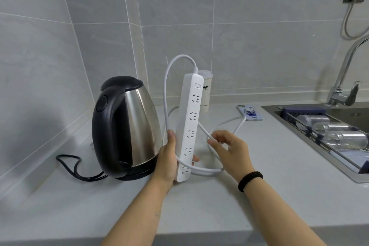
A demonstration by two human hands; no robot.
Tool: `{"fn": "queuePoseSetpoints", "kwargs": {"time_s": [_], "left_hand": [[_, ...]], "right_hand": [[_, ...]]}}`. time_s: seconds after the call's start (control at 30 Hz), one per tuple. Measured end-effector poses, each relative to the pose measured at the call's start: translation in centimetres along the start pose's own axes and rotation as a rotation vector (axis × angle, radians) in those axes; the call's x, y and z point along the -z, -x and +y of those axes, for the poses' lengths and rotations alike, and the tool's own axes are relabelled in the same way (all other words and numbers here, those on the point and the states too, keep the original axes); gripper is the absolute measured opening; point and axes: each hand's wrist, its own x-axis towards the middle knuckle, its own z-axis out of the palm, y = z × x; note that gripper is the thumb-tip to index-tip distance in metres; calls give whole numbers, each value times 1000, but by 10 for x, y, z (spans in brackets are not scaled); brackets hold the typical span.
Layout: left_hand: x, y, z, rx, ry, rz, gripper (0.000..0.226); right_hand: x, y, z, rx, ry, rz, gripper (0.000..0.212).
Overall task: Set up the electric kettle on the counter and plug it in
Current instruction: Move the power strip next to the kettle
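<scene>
Both bare forearms reach forward from the lower edge of the view. The left hand [169, 158] stands with its thumb pointing up and its fingers wrapped round the lower part of an upright white power strip [188, 126], fingertips showing on the far side. The right hand [229, 149], slightly higher and to the right, has its palm turned left, fingers curled, pinching the white cord [201, 128] between thumb and fingertips. A black hair tie [250, 180] circles the right wrist.
</scene>
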Motion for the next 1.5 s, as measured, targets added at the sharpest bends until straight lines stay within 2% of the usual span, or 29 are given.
{"fn": "queuePoseSetpoints", "kwargs": {"time_s": [0.13,0.23,0.33,0.4,0.5,0.57,0.8,1.0,1.2,1.37,1.5], "left_hand": [[-1,1,2,-6,47,-26,82],[-2,3,3,-7,77,-44,75],[-3,4,6,-17,82,-39,63],[-3,4,6,-19,78,-31,61],[-2,3,5,-18,67,-26,60],[-2,2,4,-22,56,-26,62],[-2,3,4,-37,60,-22,67],[-2,3,2,-47,82,-30,69],[0,0,0,-34,72,-41,86],[0,-2,-2,-23,83,-57,85],[0,-2,-2,-15,51,-62,84]], "right_hand": [[0,1,0,-31,-5,-155,7],[-3,2,2,-17,15,-182,5],[-8,0,7,115,162,-16,11],[-7,-1,4,120,172,111,11],[-4,-2,-1,90,36,92,15],[-4,-1,-3,117,33,103,14],[4,-3,-4,116,-24,386,8],[8,-9,2,145,12,475,7],[12,-28,15,138,113,428,12],[17,-49,38,71,307,366,23],[18,-60,47,-16,389,235,33]]}}
